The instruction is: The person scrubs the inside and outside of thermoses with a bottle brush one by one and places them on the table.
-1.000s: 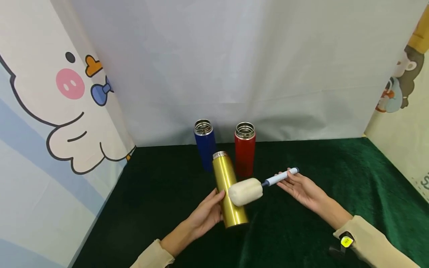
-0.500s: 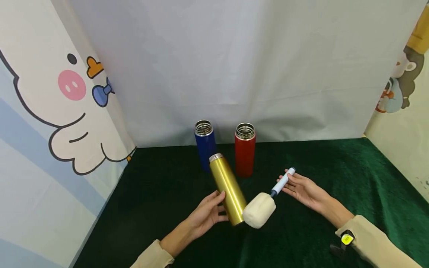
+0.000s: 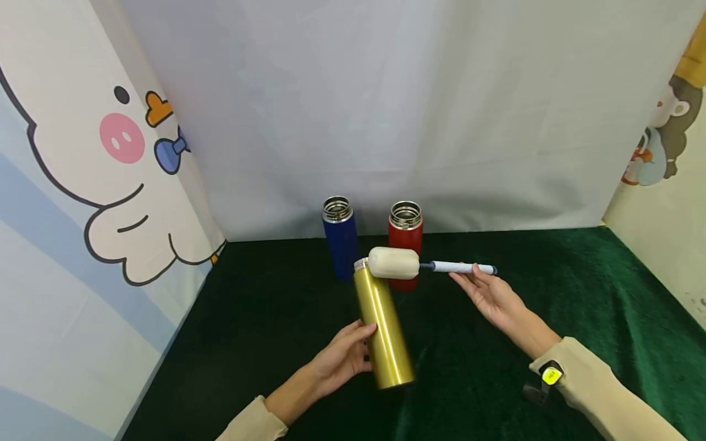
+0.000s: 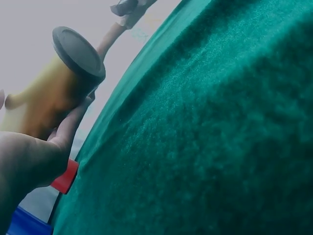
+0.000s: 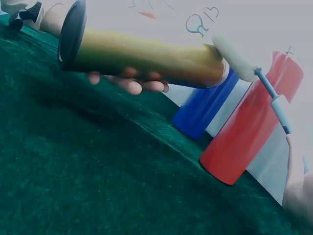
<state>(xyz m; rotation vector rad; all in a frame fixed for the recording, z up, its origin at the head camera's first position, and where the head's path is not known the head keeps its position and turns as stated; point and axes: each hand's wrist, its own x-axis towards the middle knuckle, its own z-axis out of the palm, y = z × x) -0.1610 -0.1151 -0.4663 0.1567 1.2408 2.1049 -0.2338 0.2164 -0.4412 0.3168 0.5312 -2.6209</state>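
My left hand (image 3: 342, 361) grips a gold metal bottle (image 3: 386, 331) round its lower half, tilted with its mouth up and leaning left. In the left wrist view the bottle's dark round base (image 4: 80, 51) faces the camera. My right hand (image 3: 496, 300) pinches the light-blue handle of a bottle brush (image 3: 394, 263) between thumb and fingers. The brush lies nearly level, its cream sponge head beside the gold bottle's neck and covering part of it. From the right wrist view, the sponge head (image 5: 234, 58) appears near the mouth, outside the bottle.
An open blue bottle (image 3: 341, 245) and an open red bottle (image 3: 405, 233) stand upright behind the hands, the red one partly hidden by the sponge. Dark green cloth (image 3: 248, 318) covers the table, and a pale curtain (image 3: 386, 110) hangs at its back edge.
The brush head has swung from low beside the gold bottle's base up to its neck, the handle turning nearly level. The gold bottle has shifted slightly down and right.
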